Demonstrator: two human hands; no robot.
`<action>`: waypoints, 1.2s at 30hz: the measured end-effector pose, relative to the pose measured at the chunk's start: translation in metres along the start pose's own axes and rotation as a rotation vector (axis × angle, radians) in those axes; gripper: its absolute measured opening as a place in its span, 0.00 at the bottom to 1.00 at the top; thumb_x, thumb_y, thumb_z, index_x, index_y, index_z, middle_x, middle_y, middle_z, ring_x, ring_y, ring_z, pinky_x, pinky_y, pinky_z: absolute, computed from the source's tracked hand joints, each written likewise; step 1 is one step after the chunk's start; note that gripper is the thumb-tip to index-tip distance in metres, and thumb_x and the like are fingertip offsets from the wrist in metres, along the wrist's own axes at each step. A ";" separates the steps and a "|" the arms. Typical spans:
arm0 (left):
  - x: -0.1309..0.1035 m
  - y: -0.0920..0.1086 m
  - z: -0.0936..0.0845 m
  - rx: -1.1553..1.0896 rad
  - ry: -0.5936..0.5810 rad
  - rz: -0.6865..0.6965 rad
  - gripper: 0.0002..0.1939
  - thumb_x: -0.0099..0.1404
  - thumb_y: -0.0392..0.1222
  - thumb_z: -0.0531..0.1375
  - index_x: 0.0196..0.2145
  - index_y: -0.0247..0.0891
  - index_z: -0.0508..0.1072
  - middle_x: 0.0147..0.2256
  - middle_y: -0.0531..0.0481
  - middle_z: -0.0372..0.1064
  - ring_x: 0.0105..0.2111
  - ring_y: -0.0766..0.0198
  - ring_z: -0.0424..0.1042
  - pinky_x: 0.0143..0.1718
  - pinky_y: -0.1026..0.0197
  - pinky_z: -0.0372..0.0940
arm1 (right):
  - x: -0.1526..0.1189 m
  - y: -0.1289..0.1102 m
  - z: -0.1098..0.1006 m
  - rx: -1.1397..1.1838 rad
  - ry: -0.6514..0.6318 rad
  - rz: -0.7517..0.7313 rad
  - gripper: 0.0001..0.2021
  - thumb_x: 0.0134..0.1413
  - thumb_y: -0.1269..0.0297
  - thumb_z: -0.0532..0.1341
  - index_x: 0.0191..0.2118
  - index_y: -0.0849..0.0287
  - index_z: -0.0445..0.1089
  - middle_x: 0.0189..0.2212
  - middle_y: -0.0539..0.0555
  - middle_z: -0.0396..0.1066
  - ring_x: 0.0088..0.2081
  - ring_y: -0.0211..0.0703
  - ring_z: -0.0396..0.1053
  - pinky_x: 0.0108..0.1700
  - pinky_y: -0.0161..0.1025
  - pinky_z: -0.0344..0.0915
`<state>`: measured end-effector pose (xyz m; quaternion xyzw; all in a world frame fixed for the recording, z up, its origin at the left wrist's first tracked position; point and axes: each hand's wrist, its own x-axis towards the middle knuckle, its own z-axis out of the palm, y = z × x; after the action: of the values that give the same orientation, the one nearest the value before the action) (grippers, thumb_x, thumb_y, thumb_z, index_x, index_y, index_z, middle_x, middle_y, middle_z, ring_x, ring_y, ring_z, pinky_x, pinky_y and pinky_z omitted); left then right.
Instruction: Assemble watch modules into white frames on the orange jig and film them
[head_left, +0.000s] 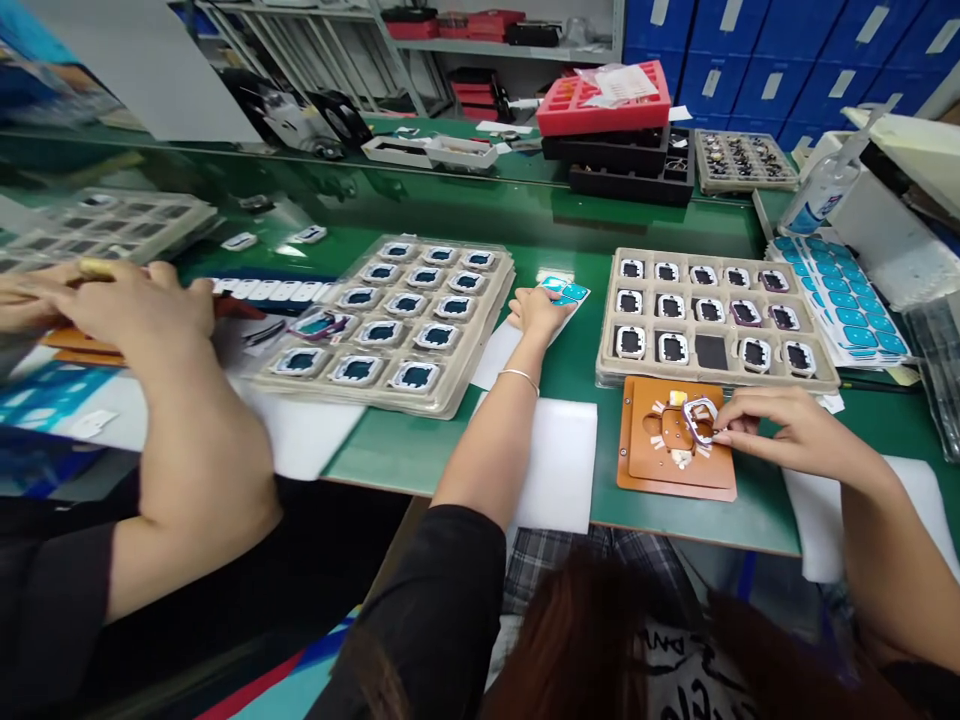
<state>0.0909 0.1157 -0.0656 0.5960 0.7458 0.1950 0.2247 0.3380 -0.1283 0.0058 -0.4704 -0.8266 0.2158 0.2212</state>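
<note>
My left hand (pixel 538 310) reaches forward over the green table, its fingers closed on the near-left edge of a small sheet of blue stickers (pixel 567 292). A purple-and-white frame (pixel 700 421) is pinched between the thumb and fingers of my right hand (pixel 780 425). That frame is tilted over an orange fixture (pixel 637 470), which lies flat near the table's front edge. Behind the fixture, a beige tray (pixel 606 365) holds several white and purple frames in its compartments; one compartment in its front row has no frame. Whether the frame touches the fixture is unclear.
Stacked beige trays (pixel 450 395) of frames stand left of my left arm. A co-worker's hands (pixel 142 300) are at the far left. Blue sticker sheets (pixel 847 300) and a clear bottle (pixel 821 195) lie right. Red and black boxes (pixel 604 100) stand behind; white foam (pixel 559 465) lies in front.
</note>
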 end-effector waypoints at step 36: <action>-0.131 -0.010 -0.032 -0.054 0.046 1.489 0.13 0.74 0.39 0.53 0.47 0.46 0.77 0.42 0.54 0.79 0.44 0.66 0.74 0.54 0.54 0.59 | -0.019 0.051 0.008 -0.273 0.086 -0.196 0.18 0.59 0.58 0.62 0.54 0.31 0.69 0.54 0.50 0.74 0.52 0.58 0.74 0.50 0.54 0.78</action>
<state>0.0894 -0.0154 -0.0316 0.9337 0.1441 0.3263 0.0319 0.3773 -0.1223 -0.0323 -0.4221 -0.8799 0.0585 0.2102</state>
